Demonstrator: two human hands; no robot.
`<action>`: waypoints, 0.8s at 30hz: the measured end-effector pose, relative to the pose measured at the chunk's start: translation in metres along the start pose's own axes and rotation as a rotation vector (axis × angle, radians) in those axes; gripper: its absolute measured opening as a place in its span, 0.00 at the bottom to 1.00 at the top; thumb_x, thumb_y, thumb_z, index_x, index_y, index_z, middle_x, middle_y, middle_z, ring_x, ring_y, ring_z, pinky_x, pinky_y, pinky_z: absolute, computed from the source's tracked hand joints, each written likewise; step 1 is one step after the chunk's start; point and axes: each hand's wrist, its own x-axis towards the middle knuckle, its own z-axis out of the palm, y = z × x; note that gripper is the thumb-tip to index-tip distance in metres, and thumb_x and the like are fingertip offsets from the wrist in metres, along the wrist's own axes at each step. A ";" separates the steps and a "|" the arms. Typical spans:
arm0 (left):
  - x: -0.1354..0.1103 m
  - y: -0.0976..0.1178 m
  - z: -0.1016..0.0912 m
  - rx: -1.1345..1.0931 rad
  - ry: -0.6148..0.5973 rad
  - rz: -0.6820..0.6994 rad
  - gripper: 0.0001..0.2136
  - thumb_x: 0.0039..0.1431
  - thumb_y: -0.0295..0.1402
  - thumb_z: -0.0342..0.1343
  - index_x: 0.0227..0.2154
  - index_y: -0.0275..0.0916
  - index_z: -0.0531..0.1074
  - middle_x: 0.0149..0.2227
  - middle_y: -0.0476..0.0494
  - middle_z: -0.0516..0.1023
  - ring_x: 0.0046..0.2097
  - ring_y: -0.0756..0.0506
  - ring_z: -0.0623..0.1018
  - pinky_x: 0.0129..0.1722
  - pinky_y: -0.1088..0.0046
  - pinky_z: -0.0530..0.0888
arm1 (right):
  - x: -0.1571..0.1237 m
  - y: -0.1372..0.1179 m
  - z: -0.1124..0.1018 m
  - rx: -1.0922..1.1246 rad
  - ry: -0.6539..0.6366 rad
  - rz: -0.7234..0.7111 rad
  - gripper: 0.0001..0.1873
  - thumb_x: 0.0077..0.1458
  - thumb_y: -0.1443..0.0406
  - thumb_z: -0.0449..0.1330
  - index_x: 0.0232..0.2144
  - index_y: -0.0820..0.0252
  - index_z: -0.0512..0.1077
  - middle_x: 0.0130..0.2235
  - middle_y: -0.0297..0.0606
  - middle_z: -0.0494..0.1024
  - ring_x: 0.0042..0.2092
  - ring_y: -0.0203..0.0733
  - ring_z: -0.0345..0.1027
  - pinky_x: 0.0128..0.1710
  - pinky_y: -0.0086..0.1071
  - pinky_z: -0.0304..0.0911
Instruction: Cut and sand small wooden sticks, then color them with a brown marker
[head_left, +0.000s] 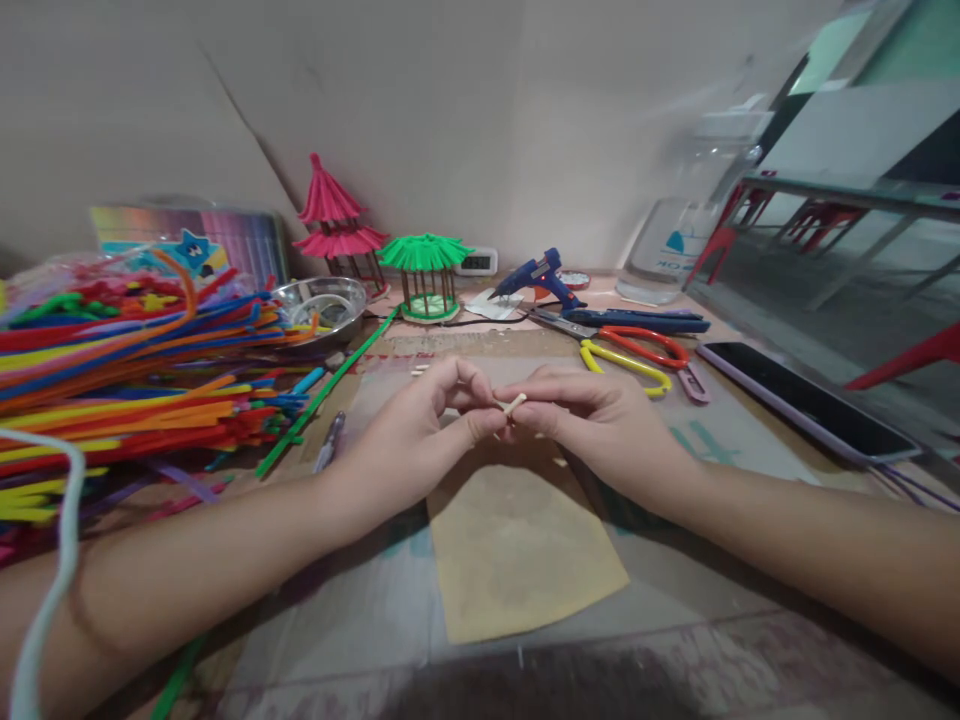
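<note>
L hand (416, 435) & R hand (619, 425) close together, thumb + fingers of each pinched on 1 small pale stick (515, 403), held btwn them over far end of tan sheet (529, 570). Pen (330, 442) nr L wrist. Behind: 2 mini huts, green-roofed hut (425, 255) & pink-roofed hut (334, 205), plus blue glue gun (541, 272). Phone (802, 395) off to R; pipe cleaners (127, 345) piled far L.
</note>
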 end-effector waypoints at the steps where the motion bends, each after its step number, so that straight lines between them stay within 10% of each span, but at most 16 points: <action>1: 0.000 -0.001 0.000 0.012 0.002 0.009 0.06 0.60 0.29 0.57 0.35 0.40 0.63 0.32 0.51 0.78 0.36 0.49 0.81 0.36 0.73 0.77 | 0.000 0.000 0.001 0.049 -0.005 0.053 0.06 0.59 0.64 0.63 0.34 0.56 0.81 0.32 0.34 0.80 0.35 0.38 0.74 0.39 0.35 0.71; 16: -0.003 0.003 0.000 0.000 -0.109 -0.034 0.12 0.63 0.31 0.57 0.48 0.39 0.65 0.36 0.46 0.82 0.40 0.45 0.83 0.38 0.69 0.79 | 0.000 0.020 -0.001 0.415 -0.124 0.252 0.12 0.60 0.56 0.65 0.31 0.58 0.74 0.30 0.34 0.75 0.32 0.37 0.70 0.37 0.33 0.69; 20: -0.005 0.003 -0.009 0.453 -0.024 0.106 0.10 0.64 0.37 0.55 0.44 0.38 0.70 0.34 0.47 0.77 0.37 0.46 0.78 0.36 0.68 0.74 | 0.001 0.013 -0.006 0.197 -0.052 0.188 0.12 0.59 0.54 0.64 0.33 0.56 0.71 0.29 0.32 0.72 0.31 0.37 0.68 0.33 0.33 0.67; 24: -0.007 0.001 -0.018 0.909 -0.220 0.174 0.16 0.58 0.45 0.60 0.42 0.39 0.76 0.41 0.42 0.75 0.45 0.39 0.75 0.45 0.60 0.71 | 0.004 0.018 -0.020 -0.140 -0.024 0.024 0.10 0.58 0.59 0.64 0.33 0.58 0.69 0.29 0.33 0.73 0.32 0.36 0.67 0.31 0.30 0.63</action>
